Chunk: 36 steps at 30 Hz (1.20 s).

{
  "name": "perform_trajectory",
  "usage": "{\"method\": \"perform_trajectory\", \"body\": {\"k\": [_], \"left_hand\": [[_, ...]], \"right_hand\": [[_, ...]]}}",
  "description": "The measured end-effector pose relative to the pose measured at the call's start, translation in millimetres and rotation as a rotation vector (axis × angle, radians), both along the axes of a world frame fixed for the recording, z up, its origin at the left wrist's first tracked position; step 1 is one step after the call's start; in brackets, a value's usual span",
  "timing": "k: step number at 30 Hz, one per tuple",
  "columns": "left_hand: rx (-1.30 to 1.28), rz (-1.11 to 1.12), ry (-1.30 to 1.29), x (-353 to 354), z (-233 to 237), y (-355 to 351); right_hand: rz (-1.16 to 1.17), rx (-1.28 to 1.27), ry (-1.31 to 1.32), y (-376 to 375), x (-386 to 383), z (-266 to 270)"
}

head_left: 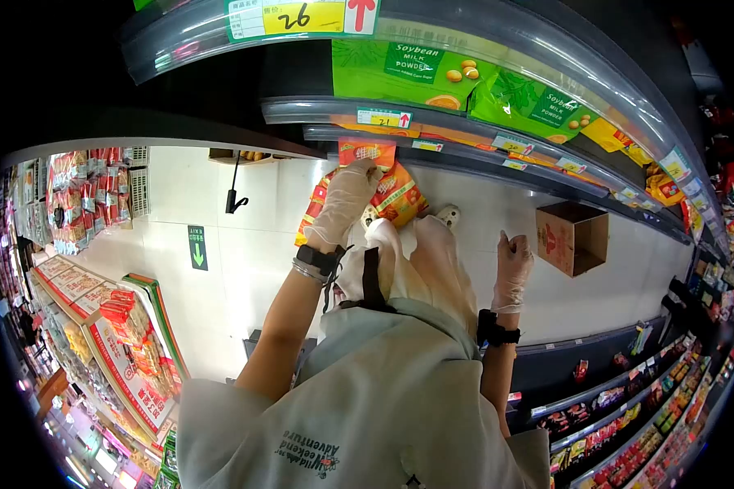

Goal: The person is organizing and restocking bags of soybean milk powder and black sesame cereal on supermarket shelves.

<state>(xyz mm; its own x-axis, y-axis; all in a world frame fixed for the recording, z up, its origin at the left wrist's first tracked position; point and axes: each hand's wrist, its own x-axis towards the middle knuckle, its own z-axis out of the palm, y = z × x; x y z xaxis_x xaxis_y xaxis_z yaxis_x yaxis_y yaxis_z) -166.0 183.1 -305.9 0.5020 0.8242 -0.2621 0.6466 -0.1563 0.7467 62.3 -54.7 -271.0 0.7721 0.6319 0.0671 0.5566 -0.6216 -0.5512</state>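
My left hand (347,196), in a thin pale glove, is closed on a red and orange food packet (398,194) beside the front edge of the shelf. More orange packaging shows to the left of the wrist, and a red upper part rises past the fingers to the shelf lip. Off to the right, my gloved right hand (514,265) hangs above the floor with its fingers curled in and nothing visible in them. Close by that hand an opened cardboard box (564,238) stands on the floor. Green soybean milk powder bags (408,73) fill the shelf above.
Curved clear price rails (465,122) run along the shelf front. A black-handled object (235,191) lies on the pale tiled floor (261,220) to the left, near a green exit sign (197,248). Snack displays (130,350) stand at left; stocked low shelves (628,407) at lower right.
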Motion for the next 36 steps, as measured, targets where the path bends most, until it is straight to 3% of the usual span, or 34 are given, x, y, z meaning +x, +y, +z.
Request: {"method": "perform_trajectory", "body": {"k": [13, 22, 36], "left_hand": [[-0.048, 0.057, 0.047, -19.8, -16.1, -13.6], [-0.269, 0.127, 0.137, -40.1, -27.9, -17.5], [-0.149, 0.1, 0.178, -44.6, -35.0, -24.0]], "right_hand": [[0.051, 0.043, 0.074, 1.3, -8.0, 5.4], [0.067, -0.008, 0.03, -6.8, -8.3, 2.2], [0.008, -0.026, -0.07, -44.4, -5.7, -3.2]]}}
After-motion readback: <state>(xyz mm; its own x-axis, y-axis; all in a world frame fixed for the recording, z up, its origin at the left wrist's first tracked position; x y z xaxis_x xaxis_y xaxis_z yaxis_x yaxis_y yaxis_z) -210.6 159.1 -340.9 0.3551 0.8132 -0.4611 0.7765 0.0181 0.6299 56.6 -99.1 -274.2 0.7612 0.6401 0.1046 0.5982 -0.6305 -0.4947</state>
